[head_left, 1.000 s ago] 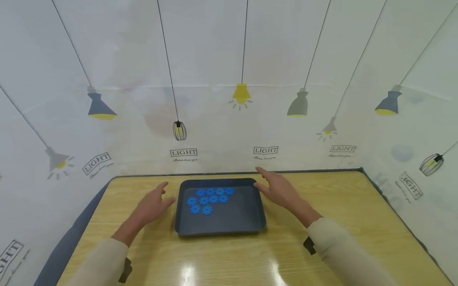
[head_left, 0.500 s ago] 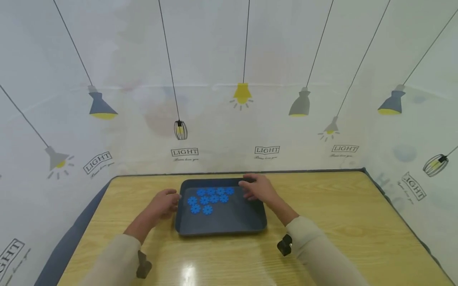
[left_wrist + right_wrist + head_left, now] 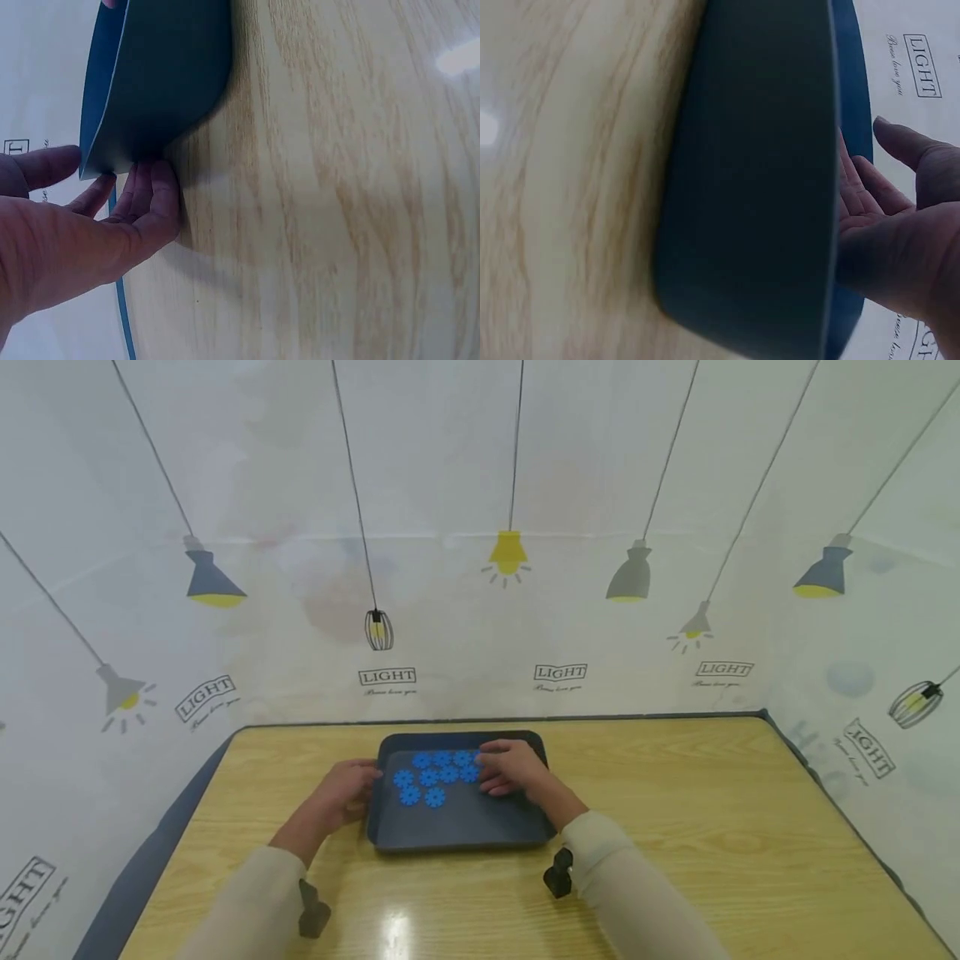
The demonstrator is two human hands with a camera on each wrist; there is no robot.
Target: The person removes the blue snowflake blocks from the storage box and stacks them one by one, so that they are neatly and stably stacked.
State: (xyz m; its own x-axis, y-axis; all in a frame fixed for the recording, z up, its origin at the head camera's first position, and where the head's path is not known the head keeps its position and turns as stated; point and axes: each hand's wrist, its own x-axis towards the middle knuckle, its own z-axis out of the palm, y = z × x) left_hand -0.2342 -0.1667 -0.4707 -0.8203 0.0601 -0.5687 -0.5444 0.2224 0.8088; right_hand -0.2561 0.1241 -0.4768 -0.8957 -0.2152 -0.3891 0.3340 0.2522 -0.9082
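A dark grey rectangular tray (image 3: 480, 827) lies on the wooden table, with several blue slotted, flower-shaped discs (image 3: 435, 797) in its left and back part. My left hand (image 3: 341, 789) holds the tray's left side. In the left wrist view the thumb is at the rim and the other fingers (image 3: 154, 206) lie against the outer wall. Over the tray reaches my right hand (image 3: 517, 768), its fingertips right at the rightmost discs and partly covering them. The right wrist view shows the right thumb (image 3: 904, 142) apart from the fingers, which the tray wall partly hides.
A pale wall covering (image 3: 450, 635) printed with lamps and "LIGHT" labels rises behind the table (image 3: 712, 827) and along both sides. Small dark devices (image 3: 558, 872) are strapped at both wrists. Light glares on the tabletop in front of the tray.
The right hand has come from beyond the tray's right edge leftward over the tray to the discs. The left hand has moved right and taken hold of the tray's left side.
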